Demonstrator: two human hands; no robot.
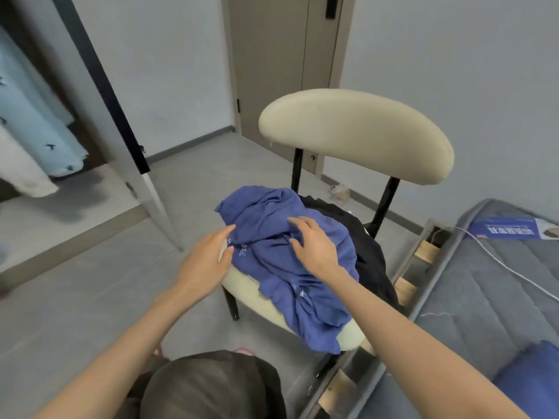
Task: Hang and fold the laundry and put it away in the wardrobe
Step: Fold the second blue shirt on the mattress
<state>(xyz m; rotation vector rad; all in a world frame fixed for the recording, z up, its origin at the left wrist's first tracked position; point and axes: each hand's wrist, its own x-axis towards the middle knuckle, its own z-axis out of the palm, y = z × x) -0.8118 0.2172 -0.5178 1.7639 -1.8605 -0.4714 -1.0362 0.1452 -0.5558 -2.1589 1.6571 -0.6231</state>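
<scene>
A crumpled blue garment lies heaped on the cream seat of a chair, on top of a black garment that shows at its right side. My left hand is at the blue garment's left edge with fingers straight, its fingertips at the cloth. My right hand hovers over the top of the heap, fingers spread and slightly bent, holding nothing. At the far left the open wardrobe shows a light blue garment and a white one hanging inside.
The wardrobe door stands open between wardrobe and chair. A bed with a grey mattress and a white cable lies at the right. A closed door is behind the chair. Grey floor lies open on the left.
</scene>
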